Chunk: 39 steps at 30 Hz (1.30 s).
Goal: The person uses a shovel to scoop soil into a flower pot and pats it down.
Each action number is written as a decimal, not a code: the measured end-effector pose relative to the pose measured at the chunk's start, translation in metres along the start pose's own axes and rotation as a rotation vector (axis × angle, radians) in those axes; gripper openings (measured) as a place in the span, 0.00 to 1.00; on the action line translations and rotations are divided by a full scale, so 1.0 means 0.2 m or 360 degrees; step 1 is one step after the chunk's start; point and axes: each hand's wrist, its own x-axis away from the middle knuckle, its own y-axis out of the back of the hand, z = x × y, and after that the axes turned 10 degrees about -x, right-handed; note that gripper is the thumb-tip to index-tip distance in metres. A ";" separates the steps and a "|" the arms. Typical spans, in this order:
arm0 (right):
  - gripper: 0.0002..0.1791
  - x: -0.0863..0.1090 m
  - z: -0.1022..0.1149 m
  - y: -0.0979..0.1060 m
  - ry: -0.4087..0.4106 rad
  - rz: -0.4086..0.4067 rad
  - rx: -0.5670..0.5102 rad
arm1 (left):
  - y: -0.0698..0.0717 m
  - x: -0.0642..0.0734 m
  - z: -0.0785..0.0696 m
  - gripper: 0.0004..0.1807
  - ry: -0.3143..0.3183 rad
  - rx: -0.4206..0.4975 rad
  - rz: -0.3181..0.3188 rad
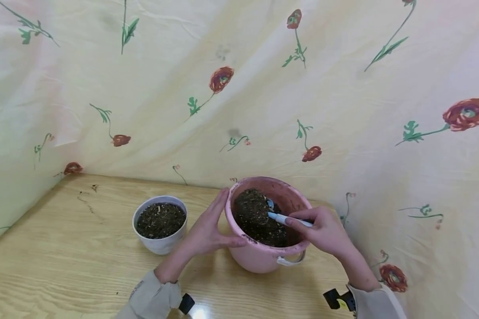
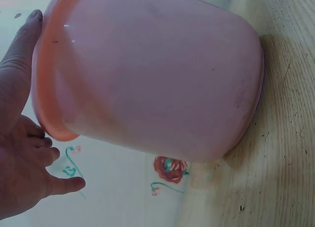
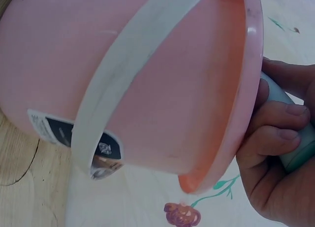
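A pink bucket [image 1: 255, 261] with dark soil [image 1: 265, 232] inside stands on the table, tipped somewhat in the head view. My left hand [image 1: 207, 232] rests against its left rim, the thumb along the front edge and the other fingers spread farther back. In the left wrist view the little finger stands off the bucket. Over the right rim, my right hand [image 1: 323, 230] grips the light-blue handle of a small trowel [image 1: 280, 218]. The trowel's head is mostly hidden by a heap of soil [image 1: 252, 206]. Left of the bucket is a white pot [image 1: 159, 243] filled with soil.
The bucket's white carrying handle [image 3: 115, 84] hangs down its side, across a printed label [image 3: 49, 128]. Soil crumbs [image 1: 94, 188] lie on the wooden table [image 1: 64, 261]. Flower-patterned cloth [image 1: 155, 88] hangs close behind and to both sides.
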 end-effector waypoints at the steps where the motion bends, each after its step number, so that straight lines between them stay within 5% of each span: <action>1: 0.07 0.00 0.01 0.00 -0.0003 0.0010 0.0004 | 0.00 0.00 0.00 0.71 0.0008 -0.0002 -0.0002; 18: 0.10 -0.06 0.18 -0.10 0.0014 0.0187 -0.0057 | 0.13 0.12 0.09 0.71 0.0041 -0.0110 -0.0154; 39: 0.12 -0.17 0.40 -0.37 0.0137 0.0182 0.0040 | 0.37 0.27 0.31 0.72 0.0148 -0.0141 -0.0338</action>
